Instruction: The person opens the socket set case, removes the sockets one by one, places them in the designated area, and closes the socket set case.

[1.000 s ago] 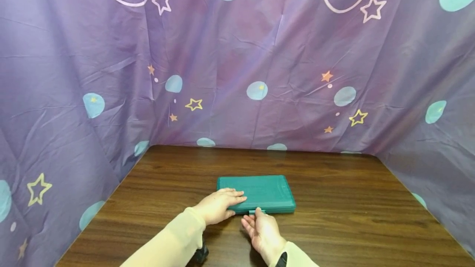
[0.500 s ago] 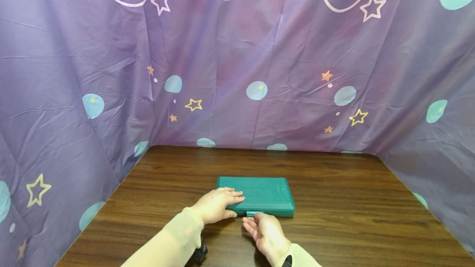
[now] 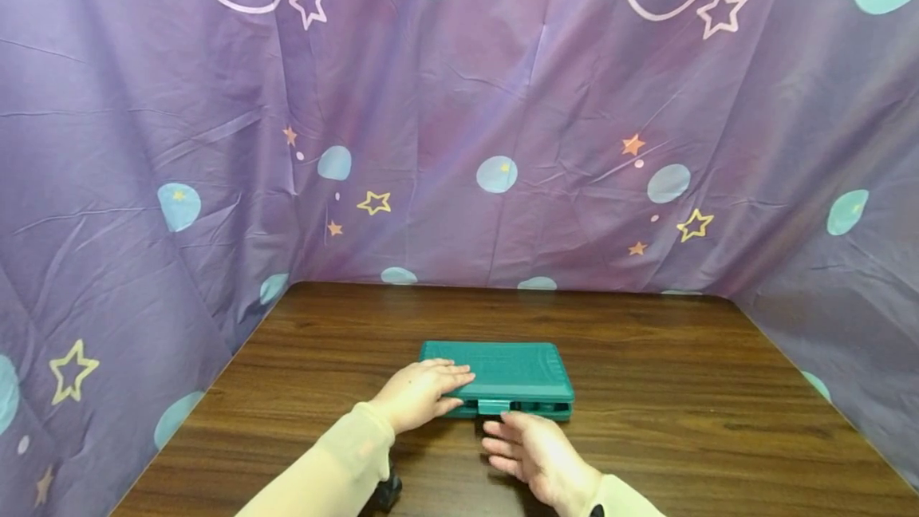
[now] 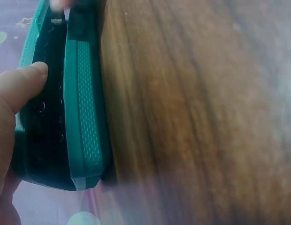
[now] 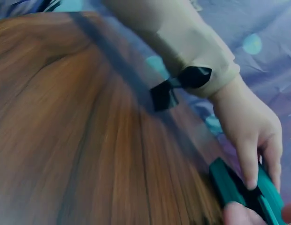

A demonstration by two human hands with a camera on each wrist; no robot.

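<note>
A flat teal plastic case [image 3: 510, 369] lies on the table, its front edge parted by a narrow gap. A lighter latch [image 3: 494, 407] hangs at the middle of that edge. My left hand [image 3: 420, 396] holds the lid at its front left, with the fingers on top. In the left wrist view the thumb [image 4: 33, 79] of that hand reaches into the gap; small round shapes show in the dark interior, too dim to name. Just in front of the latch is my right hand [image 3: 542, 453], fingers loosely bent and palm turned inward; whether its thumb touches the case is unclear.
The case stands on a brown wood-grain table [image 3: 682, 405]. A purple curtain [image 3: 445, 102] with stars and moons hangs along its back and sides. Below the left sleeve shows a black strap piece [image 3: 388, 491].
The front edge of the lid has risen, parting the case. My right hand has drawn back a little to the right and toward me from the latch; the left hand has hardly moved.
</note>
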